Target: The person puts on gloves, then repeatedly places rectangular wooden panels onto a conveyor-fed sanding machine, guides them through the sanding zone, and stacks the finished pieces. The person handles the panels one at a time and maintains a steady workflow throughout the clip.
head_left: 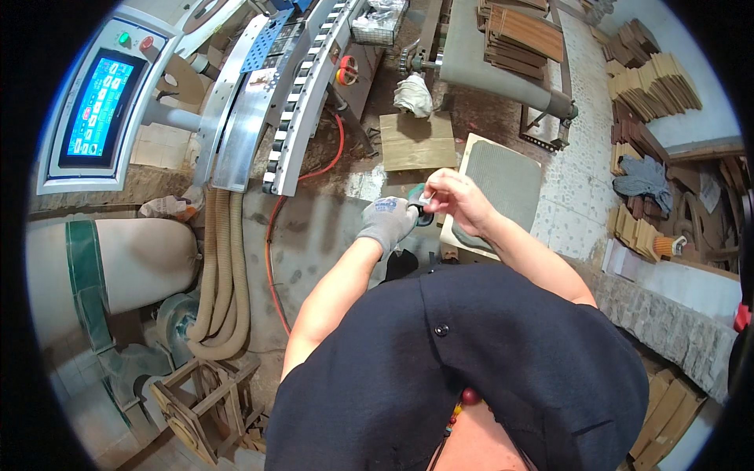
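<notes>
My left hand (386,224), in a grey glove, is closed round a dark object with some green on it (424,214), which it partly hides. My bare right hand (459,200) is beside it, thumb and fingers bent together on a small white piece (427,198) at the top of that object. A board with a grey ribbed surface (506,184) lies behind my right hand. A wooden panel (416,141) lies just beyond both hands.
A touchscreen panel (98,106) and roller conveyor (290,137) stand left, near hoses (216,275) and an orange line (275,290). Ahead, a belt machine (491,90) bears wooden boards (522,35). Stacked wood (660,86) and grey cloth (640,180) line the right wall.
</notes>
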A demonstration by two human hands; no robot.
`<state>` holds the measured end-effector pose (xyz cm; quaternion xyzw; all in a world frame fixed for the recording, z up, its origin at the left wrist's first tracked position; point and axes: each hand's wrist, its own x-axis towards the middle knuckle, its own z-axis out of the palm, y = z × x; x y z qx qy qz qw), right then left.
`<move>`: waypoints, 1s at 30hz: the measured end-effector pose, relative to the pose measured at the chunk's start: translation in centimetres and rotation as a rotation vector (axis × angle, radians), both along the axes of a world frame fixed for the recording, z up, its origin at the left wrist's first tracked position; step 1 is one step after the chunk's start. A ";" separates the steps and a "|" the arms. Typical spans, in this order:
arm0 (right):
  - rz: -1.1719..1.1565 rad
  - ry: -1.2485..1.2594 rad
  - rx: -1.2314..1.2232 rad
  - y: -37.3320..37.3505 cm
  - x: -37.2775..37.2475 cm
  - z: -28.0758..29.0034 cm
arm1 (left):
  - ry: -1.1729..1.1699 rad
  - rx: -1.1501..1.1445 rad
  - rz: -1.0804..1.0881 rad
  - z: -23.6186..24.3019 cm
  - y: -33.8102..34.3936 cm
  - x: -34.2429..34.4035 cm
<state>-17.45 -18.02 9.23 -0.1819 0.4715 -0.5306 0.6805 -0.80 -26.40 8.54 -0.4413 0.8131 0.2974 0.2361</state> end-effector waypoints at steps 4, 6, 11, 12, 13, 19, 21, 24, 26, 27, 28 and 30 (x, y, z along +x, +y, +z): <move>-0.012 -0.194 0.183 -1.7 4.5 -2.3 | 0.177 -0.087 -0.045 -0.9 -0.3 2.2; -0.138 -0.225 0.144 -3.3 6.0 -4.1 | 0.170 -0.063 0.036 -1.2 -0.8 3.3; 0.356 1.250 -0.163 -5.0 7.4 -7.4 | 0.079 -0.116 0.135 -0.3 -4.0 6.2; 0.489 1.377 -0.277 -5.1 7.6 -7.7 | 0.132 -0.148 0.112 0.0 -4.5 6.6; 0.492 1.424 -0.227 -5.6 8.0 -8.1 | 0.159 -0.176 0.088 0.3 -5.2 6.5; 0.255 -0.345 0.049 -12.8 5.8 -8.8 | 0.426 -0.376 -0.236 0.4 -4.3 5.3; -0.054 -0.783 -0.119 -14.5 5.4 -9.0 | 0.494 -0.314 -0.254 0.5 -4.6 5.0; -0.200 -0.825 -0.503 -17.8 4.9 -9.1 | 0.695 -0.121 -0.286 1.0 -4.9 4.4; -0.164 -0.754 -0.591 -19.0 4.7 -8.8 | 0.774 -0.150 -0.265 1.4 -5.1 3.8; -0.141 -0.806 -0.538 -19.2 4.4 -8.6 | 0.751 -0.165 -0.293 1.5 -5.5 3.4; -0.153 -0.842 -0.409 -19.2 4.1 -8.3 | 0.791 -0.206 -0.316 1.5 -5.7 3.0; -0.163 -0.816 -0.400 -19.3 3.4 -7.3 | 0.762 -0.183 -0.365 1.5 -6.1 2.9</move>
